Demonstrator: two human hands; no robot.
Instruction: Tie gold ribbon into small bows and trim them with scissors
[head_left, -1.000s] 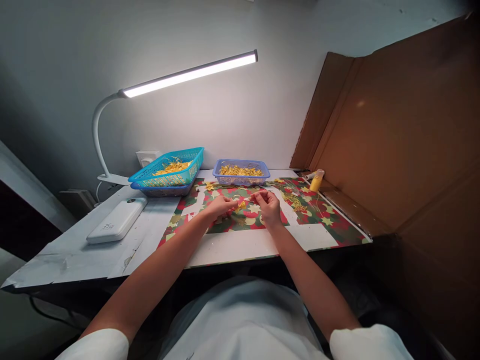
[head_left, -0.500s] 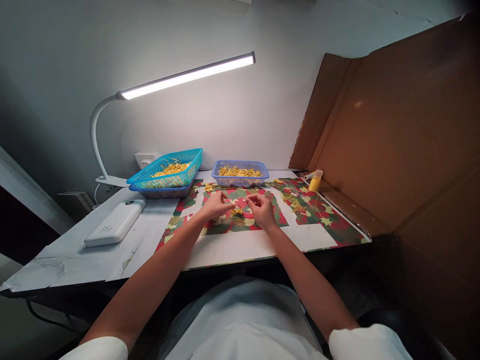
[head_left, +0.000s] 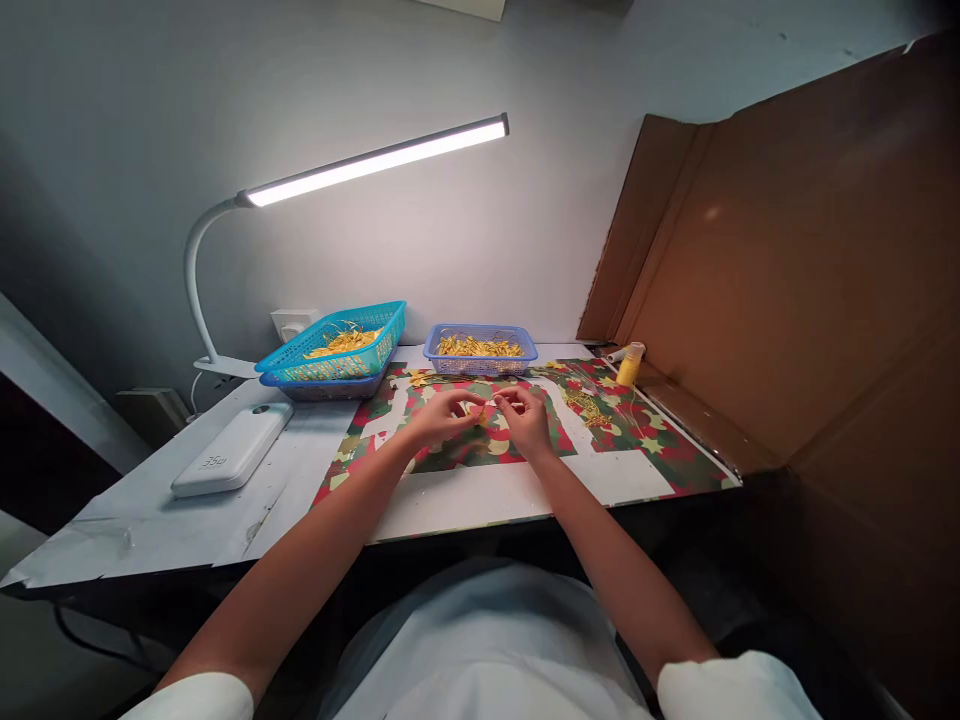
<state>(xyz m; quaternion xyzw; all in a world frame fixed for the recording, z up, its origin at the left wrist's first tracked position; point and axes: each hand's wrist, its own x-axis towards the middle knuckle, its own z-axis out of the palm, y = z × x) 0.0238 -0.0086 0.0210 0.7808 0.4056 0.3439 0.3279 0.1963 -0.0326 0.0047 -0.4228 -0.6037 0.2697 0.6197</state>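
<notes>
Over the patterned mat, my left hand (head_left: 441,418) is closed in a pinch. A small golden-yellow piece (head_left: 481,417) shows at its fingertips; its exact kind is too small to tell. Facing it, my right hand (head_left: 526,422) has thumb and forefinger pressed together. A tiny pale spot shows at those fingertips, and I cannot make out what it is. The two sets of fingertips almost meet. Just behind the hands stands a lilac basket (head_left: 480,368) holding many golden pieces.
A turquoise basket (head_left: 330,371) of golden strips rests on a blue one at left. Nearby are a white power bank (head_left: 232,450) and a lamp (head_left: 379,160). Golden chain (head_left: 589,408) and a yellow bottle (head_left: 630,364) lie right, beside a cardboard wall (head_left: 787,270).
My left hand has moved right and slightly down, closer to my right hand. The golden piece near its fingertips has shifted slightly right and up. My right hand stays nearly in place.
</notes>
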